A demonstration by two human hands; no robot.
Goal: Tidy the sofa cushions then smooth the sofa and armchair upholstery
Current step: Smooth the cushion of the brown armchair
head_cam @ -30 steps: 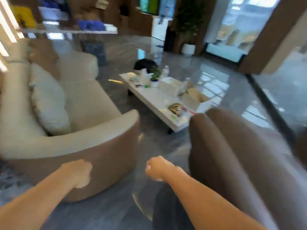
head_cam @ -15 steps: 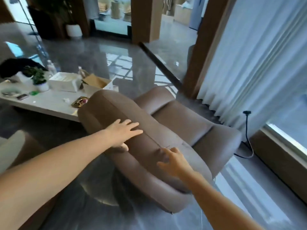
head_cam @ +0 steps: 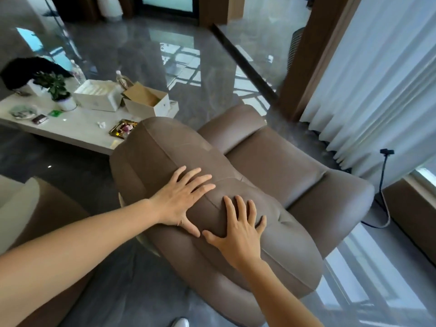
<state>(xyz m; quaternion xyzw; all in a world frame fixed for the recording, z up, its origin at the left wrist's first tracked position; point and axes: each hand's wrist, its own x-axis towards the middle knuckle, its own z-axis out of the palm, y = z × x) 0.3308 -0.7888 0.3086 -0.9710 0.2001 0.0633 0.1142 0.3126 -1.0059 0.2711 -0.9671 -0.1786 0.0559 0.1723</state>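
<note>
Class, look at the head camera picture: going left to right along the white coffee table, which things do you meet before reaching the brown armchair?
Potted plant → white box → open cardboard box → patterned tray → armchair, with left hand and right hand flat on its backrest.

brown leather armchair (head_cam: 271, 166), upright

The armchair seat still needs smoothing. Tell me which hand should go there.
Probably the right hand: it lies flat on the brown leather armchair backrest nearer the seat; the left hand rests farther over.

Both hands (head_cam: 207, 215) flat on armchair (head_cam: 165, 159) back — fingers (head_cam: 200, 179) spread
</note>
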